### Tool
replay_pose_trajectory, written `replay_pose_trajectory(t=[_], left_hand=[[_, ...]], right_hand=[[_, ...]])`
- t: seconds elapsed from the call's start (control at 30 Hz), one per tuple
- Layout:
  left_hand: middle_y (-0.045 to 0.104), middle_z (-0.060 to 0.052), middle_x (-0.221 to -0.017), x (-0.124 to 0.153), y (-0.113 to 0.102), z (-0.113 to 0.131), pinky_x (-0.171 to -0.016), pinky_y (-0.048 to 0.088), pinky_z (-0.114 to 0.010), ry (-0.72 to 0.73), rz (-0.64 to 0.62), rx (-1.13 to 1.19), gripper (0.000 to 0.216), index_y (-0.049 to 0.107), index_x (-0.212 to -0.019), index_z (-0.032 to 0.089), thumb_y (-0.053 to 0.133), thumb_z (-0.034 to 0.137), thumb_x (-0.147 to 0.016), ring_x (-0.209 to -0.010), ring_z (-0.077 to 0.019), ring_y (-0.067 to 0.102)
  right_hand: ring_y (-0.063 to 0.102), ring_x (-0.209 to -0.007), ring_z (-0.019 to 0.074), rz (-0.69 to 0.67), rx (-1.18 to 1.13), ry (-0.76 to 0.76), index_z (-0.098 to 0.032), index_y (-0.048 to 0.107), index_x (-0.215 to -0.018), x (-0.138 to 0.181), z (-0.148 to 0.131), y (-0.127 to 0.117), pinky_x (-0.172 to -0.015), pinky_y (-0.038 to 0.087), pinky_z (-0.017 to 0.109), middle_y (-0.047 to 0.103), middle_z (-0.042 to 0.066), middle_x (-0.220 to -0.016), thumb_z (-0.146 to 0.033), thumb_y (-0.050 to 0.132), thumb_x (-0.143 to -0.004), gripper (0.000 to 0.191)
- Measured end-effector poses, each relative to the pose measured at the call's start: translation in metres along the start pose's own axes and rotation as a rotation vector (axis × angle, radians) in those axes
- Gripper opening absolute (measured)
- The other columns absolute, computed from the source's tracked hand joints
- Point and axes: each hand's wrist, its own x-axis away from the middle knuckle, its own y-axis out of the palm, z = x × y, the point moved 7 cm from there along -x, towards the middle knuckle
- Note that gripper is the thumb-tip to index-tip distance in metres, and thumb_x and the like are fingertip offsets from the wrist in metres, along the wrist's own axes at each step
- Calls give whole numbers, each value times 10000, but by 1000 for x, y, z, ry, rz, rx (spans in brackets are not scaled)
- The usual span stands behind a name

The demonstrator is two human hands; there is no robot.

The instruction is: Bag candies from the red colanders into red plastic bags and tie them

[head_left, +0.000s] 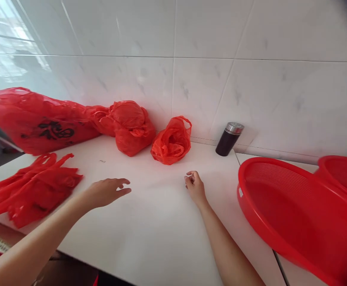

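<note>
**Left grip [109, 192] parted, right grip [195, 186] curled over a smooth white desk [158, 230]**

The left grip is released, thumb and fingers spread with nothing between them. The right grip has its fingers bent loosely inward; nothing shows in it, but I cannot tell whether the tips meet.

Beyond the two grips and between them, nearer the right, sits an open red bag [171, 147], thin crinkled plastic gathered into a rough bowl, one loop handle raised. Straight beyond the left grip is a rounded red bundle [133, 127], its film drawn taut over bulging lumps. Farther out to the left grip's left lies a long, swollen red bag [54, 123] printed with a black character. Close on that same side, limp red bags [46, 188] spread in creased folds and strips.

Ahead and to the right of the right grip stands a dark cylindrical flask [227, 141] with a shiny metallic cap. Right of that grip is a glossy red plastic basin [268, 178], oval-rimmed, its inner wall finely ribbed.
</note>
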Motion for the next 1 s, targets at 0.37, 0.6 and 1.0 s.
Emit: replay_pose_trajectory(t=[0.37, 0.6, 1.0], left_hand=[[698, -31, -1138, -22, 63, 164, -850, 446, -357, 375, -136, 23, 441, 615, -1198, 302, 400, 509, -875, -1011, -243, 646], [660, -40, -987, -33, 99, 180, -706, 466, -325, 371, -145, 58, 379, 545, -1162, 289, 299, 433, -913, -845, -210, 650], [572, -76, -1137, -31, 126, 175, -839, 416, -422, 395, 8, -37, 454, 439, -1287, 289, 270, 481, -911, -1086, -280, 522]], right_hand=[[617, -978, 186, -663, 196, 22, -300, 629, -1139, 153, -64, -56, -847, 461, 284, 678, 5, -1079, -413, 702, -768, 395], [624, -991, 233, -1, 396, 356, -218, 672, -1020, 219, -4, -225, -882, 480, 340, 686, 63, -1055, -482, 458, -923, 354], [627, -1047, 251, 678, 755, 460, -270, 658, -1092, 180, 43, -346, -913, 482, 391, 644, 62, -1198, -342, 500, -848, 299]])
